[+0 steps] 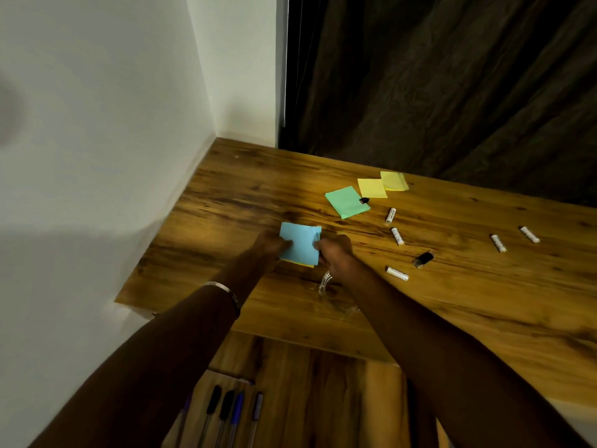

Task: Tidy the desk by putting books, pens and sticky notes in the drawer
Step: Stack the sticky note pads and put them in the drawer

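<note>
The table [420, 302] fills the centre and right of the frame, and below its near edge at lower centre the drawer [307, 399] stands open. Five pens [223, 412] already lie in it at lower left; no books are visible anywhere, so that part cannot be judged. Sticky notes remain outstanding: a green pad [345, 202] and two yellow pads [371, 188] sit in the upper middle of the table, well apart from the hands. Both hands meet at frame centre on a blue stack of sticky notes [298, 242] with a yellow layer beneath. The left hand [269, 245] pinches its left edge; the right hand [334, 252] pinches its right edge. The stack sits directly between the two grips, apparently at table level. Batteries [398, 237] and a small black item [423, 259] lie scattered to the right, outside the task.
</note>
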{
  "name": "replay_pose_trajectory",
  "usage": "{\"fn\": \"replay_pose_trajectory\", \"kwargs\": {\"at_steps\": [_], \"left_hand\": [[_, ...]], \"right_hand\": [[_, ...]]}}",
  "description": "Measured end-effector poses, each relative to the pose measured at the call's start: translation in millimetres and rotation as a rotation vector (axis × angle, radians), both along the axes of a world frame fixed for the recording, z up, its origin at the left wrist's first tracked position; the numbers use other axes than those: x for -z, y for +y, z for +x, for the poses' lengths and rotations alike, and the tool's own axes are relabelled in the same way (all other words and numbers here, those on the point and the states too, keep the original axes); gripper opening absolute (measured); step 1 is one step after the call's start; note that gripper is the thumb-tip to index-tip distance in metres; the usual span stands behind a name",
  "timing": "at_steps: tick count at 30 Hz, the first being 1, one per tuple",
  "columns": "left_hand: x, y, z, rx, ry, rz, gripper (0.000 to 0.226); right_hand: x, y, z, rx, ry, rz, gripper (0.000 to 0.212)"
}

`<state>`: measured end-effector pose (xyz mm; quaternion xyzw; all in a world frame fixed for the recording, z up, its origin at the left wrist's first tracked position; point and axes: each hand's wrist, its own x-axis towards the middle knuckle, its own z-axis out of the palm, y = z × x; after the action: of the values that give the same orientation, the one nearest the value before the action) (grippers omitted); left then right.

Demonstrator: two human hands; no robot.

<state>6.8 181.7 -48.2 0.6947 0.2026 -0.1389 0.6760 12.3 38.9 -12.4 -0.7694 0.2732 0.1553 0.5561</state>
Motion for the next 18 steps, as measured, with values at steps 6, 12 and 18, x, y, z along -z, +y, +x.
{"fn": "replay_pose_trajectory", "kwargs": {"at_steps": [6,12,18], "left_hand": [[-19,-4,-8,-0.044,0.135,-0.141,0.044],[-25,-12,-27,-0.02,0.181,-0.244,0.041],[-31,-29,-68,0.071,0.225,-0.257,0.041]], "right_hand": [[-11,-8,-7,-0.009,-0.022,0.083,0.01],[-13,-27,-32,-0.027,-0.034,0.162,0.012],[-10,-50,-61,-0.04,0.005,0.149,0.027]]}}
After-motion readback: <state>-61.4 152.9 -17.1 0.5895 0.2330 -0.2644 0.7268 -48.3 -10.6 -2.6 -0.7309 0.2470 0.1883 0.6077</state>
